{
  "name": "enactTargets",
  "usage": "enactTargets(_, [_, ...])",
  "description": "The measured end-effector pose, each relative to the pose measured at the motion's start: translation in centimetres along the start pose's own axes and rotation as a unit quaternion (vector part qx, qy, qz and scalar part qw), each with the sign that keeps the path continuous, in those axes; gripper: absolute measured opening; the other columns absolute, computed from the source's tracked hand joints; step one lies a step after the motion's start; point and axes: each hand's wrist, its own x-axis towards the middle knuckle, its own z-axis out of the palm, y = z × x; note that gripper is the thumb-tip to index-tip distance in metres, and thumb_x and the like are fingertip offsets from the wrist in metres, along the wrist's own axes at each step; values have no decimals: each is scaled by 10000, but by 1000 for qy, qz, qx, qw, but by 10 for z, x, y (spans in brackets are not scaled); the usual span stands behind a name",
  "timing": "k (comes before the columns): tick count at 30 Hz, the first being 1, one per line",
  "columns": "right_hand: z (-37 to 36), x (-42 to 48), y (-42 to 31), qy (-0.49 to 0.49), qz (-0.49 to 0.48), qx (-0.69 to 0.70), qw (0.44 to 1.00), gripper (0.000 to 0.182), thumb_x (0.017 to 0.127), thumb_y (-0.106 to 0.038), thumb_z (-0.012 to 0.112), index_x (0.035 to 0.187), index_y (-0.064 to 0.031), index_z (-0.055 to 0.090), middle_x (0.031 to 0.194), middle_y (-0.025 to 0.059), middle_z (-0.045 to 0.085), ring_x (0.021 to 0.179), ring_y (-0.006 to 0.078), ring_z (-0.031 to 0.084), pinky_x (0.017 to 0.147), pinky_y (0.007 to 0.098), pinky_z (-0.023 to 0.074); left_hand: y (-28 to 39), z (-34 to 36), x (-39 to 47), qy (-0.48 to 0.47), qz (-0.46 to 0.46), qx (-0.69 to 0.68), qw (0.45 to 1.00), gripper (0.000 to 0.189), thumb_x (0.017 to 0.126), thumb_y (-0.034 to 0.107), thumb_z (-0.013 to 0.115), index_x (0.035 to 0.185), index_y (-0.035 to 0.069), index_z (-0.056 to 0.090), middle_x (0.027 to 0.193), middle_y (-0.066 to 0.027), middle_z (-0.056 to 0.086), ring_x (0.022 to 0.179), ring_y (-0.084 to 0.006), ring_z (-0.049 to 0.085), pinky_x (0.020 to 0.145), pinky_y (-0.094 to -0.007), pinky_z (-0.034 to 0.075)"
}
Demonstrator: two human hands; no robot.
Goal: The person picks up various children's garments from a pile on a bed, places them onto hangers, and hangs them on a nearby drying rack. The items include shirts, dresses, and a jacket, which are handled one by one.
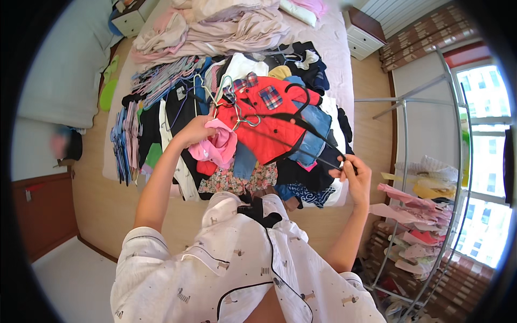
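Note:
My left hand [196, 131] grips a bunched pink garment [218, 147] above the near left part of the clothes pile. A black clothes hanger [319, 135], partly blurred, is held at one end by my right hand [351, 173], its hook pointing away over the pile. Beneath the hanger lies a red quilted jacket [258, 105] with plaid collar and pocket. A few wire hangers [242, 115] rest on the jacket beside my left hand. Blue denim [311, 129] shows to the right of the jacket, and a floral fabric [238, 179] hangs at the bed's near edge.
Many more hangers [173, 76] are heaped at the left of the bed [341, 64], others hang over its left side [125, 141]. Rumpled bedding [226, 32] covers the far end. A metal drying rack [405, 149] with clothes stands right. Green slippers [111, 68] lie on the floor.

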Motion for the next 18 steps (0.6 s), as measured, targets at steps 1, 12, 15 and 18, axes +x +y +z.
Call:
enactTargets(1, [-4, -8, -7, -11, -2, -11, 1000, 209, 1019, -79, 543, 1117, 87, 624, 730, 90, 667, 757, 197, 722, 714, 285, 583, 6, 3, -4, -3, 20, -15, 1000, 191, 845, 27, 639, 1031, 11, 678, 883, 0, 657, 769, -87, 587, 692, -252, 480])
enactTargets(12, [22, -64, -12, -85, 69, -18, 994, 188, 1017, -112, 548, 1061, 47, 639, 870, 114, 731, 599, 107, 668, 512, 226, 548, 146, 53, -53, -33, 186, -20, 982, 273, 884, 33, 615, 1154, 33, 659, 898, 43, 647, 783, -25, 558, 694, -171, 433])
enactTargets(15, [34, -68, -8, -71, 52, -6, 996, 187, 1020, -111, 539, 1043, 46, 638, 863, 111, 729, 587, 95, 657, 505, 216, 540, 155, 70, -53, -20, 297, 75, 952, 346, 830, -20, 563, 1165, 16, 641, 928, 1, 652, 827, -69, 582, 741, -207, 458])
enactTargets(18, [45, -70, -4, -30, 27, 20, 999, 195, 1027, -125, 534, 1036, 46, 629, 859, 116, 730, 550, 79, 620, 483, 207, 520, 170, 96, -57, 9, 438, 207, 875, 421, 707, -57, 588, 1124, -6, 624, 1069, -158, 630, 1015, -310, 629, 886, -368, 492])
